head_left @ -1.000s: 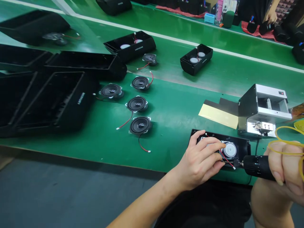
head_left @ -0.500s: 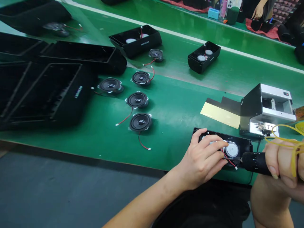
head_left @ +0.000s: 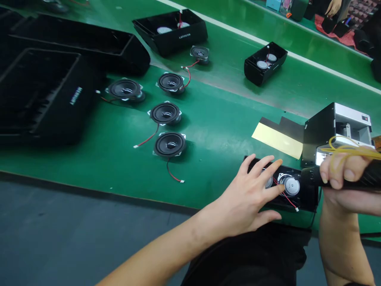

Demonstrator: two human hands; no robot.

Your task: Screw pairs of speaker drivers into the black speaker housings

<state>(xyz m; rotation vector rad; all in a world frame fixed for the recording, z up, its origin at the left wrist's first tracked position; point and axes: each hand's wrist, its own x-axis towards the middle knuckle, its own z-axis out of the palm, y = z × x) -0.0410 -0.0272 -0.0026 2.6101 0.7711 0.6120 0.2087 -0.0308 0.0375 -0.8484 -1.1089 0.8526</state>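
Resting left hand [head_left: 248,200] spread on speaker housing [head_left: 300,196] | right hand [head_left: 347,174] clamped on screwdriver [head_left: 312,177]

I see open green belt [head_left: 220,131] between the loose speaker drivers [head_left: 169,145] and my speaker housing [head_left: 306,196]; the metal box [head_left: 336,127] crowds its far right.

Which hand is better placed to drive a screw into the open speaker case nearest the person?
Right, probably. The right hand grips the electric screwdriver with its tip over the speaker case; the left hand lies spread and empty on it.
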